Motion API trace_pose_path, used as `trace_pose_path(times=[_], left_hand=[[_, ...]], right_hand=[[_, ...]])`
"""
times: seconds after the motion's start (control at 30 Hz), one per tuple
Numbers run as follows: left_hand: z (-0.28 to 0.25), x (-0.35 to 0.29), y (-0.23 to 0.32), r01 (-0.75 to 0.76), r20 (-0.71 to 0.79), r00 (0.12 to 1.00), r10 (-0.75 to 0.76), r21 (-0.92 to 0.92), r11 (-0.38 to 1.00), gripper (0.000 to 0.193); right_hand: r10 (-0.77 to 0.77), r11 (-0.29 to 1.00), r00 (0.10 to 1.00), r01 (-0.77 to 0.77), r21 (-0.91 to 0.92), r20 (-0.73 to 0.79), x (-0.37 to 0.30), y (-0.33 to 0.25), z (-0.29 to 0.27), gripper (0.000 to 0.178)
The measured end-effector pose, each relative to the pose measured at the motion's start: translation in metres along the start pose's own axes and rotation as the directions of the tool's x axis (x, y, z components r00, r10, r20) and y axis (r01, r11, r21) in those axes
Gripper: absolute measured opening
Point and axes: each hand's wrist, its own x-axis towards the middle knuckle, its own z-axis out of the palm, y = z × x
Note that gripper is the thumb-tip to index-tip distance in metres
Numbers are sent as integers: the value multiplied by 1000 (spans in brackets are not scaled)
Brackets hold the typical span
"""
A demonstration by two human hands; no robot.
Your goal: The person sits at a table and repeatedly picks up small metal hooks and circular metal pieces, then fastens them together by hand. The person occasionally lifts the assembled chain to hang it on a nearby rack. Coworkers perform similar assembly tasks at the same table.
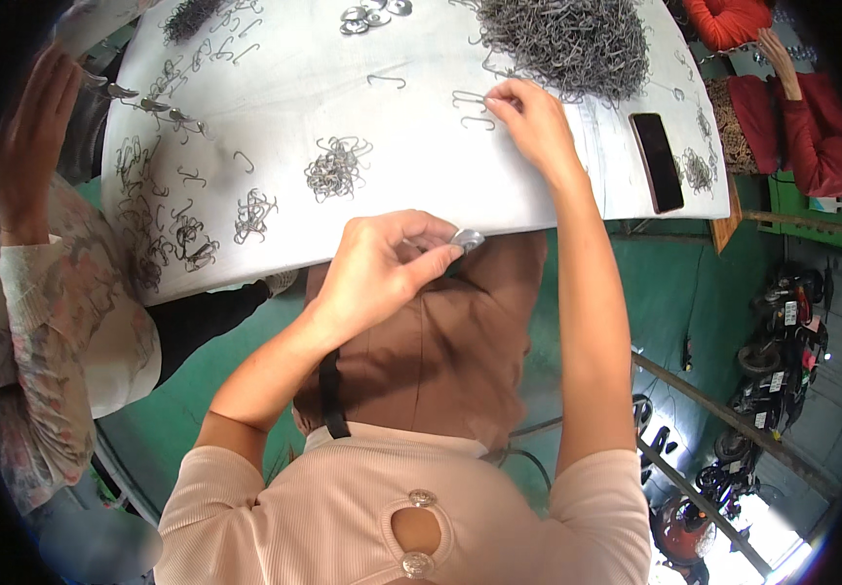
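Observation:
My left hand (382,258) is closed just off the table's near edge, its thumb and fingers pinching a small shiny metal disc (468,238) with a rounded face. Over the white table my right hand (536,122) reaches forward, thumb and fingertips pressed together at the end of a bent wire hook (466,97). A second loose wire hook (478,123) lies just below those fingertips. Beyond my right hand rises a large dark heap of wire hooks (577,44). A smaller pile of hooks (336,169) lies on the table ahead of my left hand.
Several shiny metal discs (367,18) lie at the far side. A black phone (656,163) rests near the right edge. More hooks (185,239) are scattered at the left, beside a co-worker's hand (36,141). Another person's red sleeve (825,136) shows at the right.

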Motion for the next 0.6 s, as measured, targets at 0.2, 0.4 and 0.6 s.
trace_pose_path(times=[0.2, 0.4, 0.6], left_hand=[[-5, -7, 7, 78, 12, 997, -77, -17, 997, 15], [-4, -7, 4, 77, -8, 997, -77, -8, 997, 14], [0, -6, -8, -20, -64, 998, 16, -70, 997, 13]], right_hand=[[90, 911, 945, 50, -410, 315, 58, -14, 26, 17], [42, 978, 978, 2, -210, 203, 28, -23, 14, 19], [236, 636, 939, -344, 691, 250, -66, -71, -37, 11]])
